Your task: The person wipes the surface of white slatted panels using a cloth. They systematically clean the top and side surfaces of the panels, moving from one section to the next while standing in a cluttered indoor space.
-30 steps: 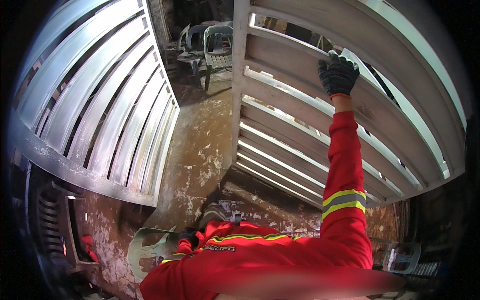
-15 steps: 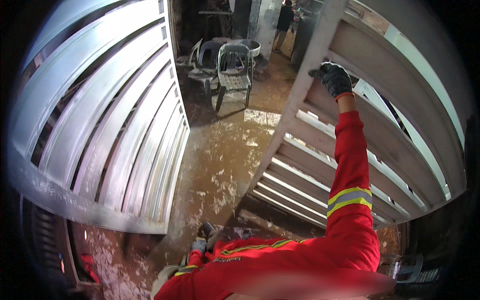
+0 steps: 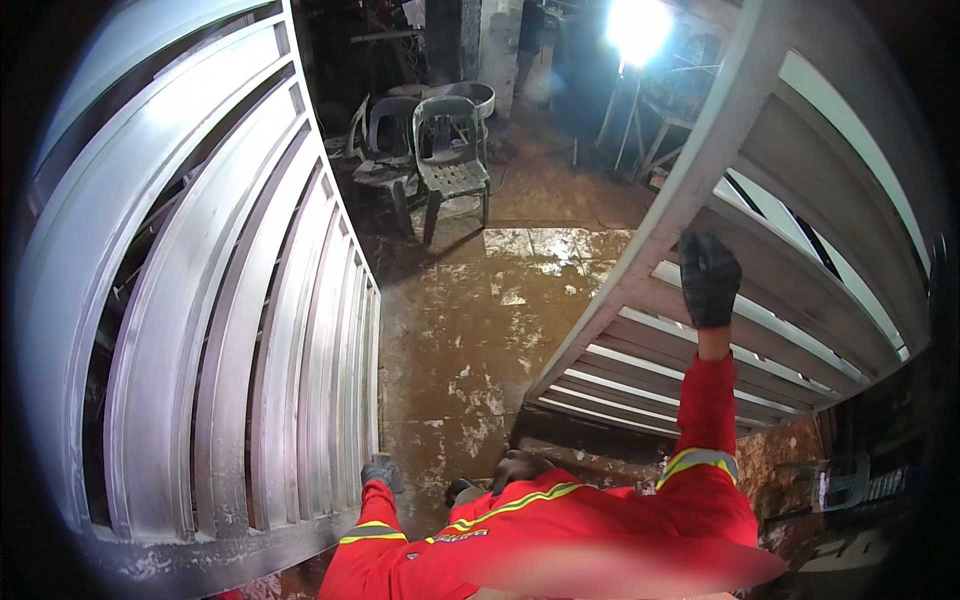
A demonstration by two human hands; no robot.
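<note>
From the head view, the gloved right hand (image 3: 708, 278) has its grip closed on a slat of the right gate panel (image 3: 790, 250), which tilts over the wet floor (image 3: 480, 330). The gloved left hand (image 3: 379, 470) hangs low beside the left panel (image 3: 200, 330); its grip cannot be told. Two plastic chairs (image 3: 452, 150) stand behind, seats bare.

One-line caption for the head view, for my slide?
Gloved right hand grips the right slatted metal gate panel; left hand meets the left panel.

A wet, brown, stained floor (image 3: 470, 340) carries two plastic chairs (image 3: 452, 150) and two upright slatted metal panels (image 3: 250, 330).
</note>
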